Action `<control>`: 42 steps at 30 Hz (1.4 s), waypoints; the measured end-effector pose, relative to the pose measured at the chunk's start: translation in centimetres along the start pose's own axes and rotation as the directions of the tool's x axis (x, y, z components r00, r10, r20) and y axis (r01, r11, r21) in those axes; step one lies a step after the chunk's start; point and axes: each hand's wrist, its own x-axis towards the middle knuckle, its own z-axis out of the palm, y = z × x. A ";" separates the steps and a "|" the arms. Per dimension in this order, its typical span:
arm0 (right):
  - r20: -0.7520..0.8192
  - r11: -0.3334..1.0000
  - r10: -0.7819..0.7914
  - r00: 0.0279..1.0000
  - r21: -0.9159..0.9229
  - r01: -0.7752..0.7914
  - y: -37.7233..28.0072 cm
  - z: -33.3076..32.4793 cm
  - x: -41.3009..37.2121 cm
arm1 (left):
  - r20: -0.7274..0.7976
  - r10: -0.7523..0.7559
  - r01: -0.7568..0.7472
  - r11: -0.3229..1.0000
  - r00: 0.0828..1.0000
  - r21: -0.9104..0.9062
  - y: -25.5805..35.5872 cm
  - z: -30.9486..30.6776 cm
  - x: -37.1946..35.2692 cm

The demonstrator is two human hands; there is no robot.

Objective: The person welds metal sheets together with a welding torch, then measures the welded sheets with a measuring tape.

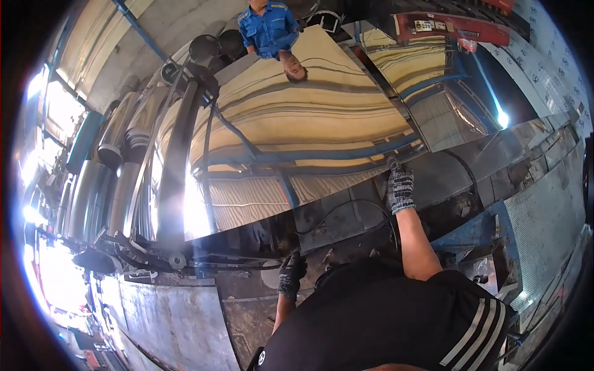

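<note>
A large mirror-like metal sheet (309, 123) lies across the dark workbench (334, 226), reflecting the roof and beams. My right hand (401, 188), in a grey knitted glove, is at the sheet's near edge with the fingers closed on it. Lower down, my left hand (292, 276), gloved the same way, rests by the bench's front edge near a dark cable or bar (235, 267). Its fingers are dark and partly hidden, so I cannot make out a grip. Across the sheet, a co-worker in a blue shirt (270, 31) stands at the far edge.
Several rolls of shiny sheet metal (93, 191) stand at the left beside a long metal beam (176, 167). A red machine part (451, 28) is at the back right. A textured metal plate (547, 229) lies at the right, and a flat grey plate (176, 321) at the front left.
</note>
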 end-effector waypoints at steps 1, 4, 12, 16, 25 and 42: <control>-0.004 0.993 -0.025 1.000 -0.119 0.024 -0.1 -0.3 0.2 | 0.003 0.008 -0.008 1.000 1.000 0.001 0.6 -0.1 0.3; -0.004 0.960 -0.118 0.993 -0.257 0.113 1.0 -0.7 0.8 | 0.139 -0.442 0.463 0.844 0.886 -0.269 3.5 -0.7 0.6; -0.030 0.821 0.298 0.954 0.519 -0.240 -1.1 -2.9 1.7 | 0.259 -0.653 0.666 0.507 0.711 -0.547 4.7 -0.1 1.2; -0.133 0.995 0.055 0.990 0.095 -0.043 3.3 -2.5 2.8 | 0.213 -0.546 0.579 0.689 0.810 -0.436 6.2 0.6 1.4; -0.024 0.805 0.416 0.909 0.474 -0.357 -1.5 -6.1 4.2 | 0.228 -0.617 0.639 0.604 0.753 -0.476 6.3 1.9 2.0; -0.239 0.936 0.229 0.944 0.319 -0.147 12.8 -4.7 8.7 | 0.301 -0.639 0.706 0.628 0.708 -0.329 5.9 4.5 3.2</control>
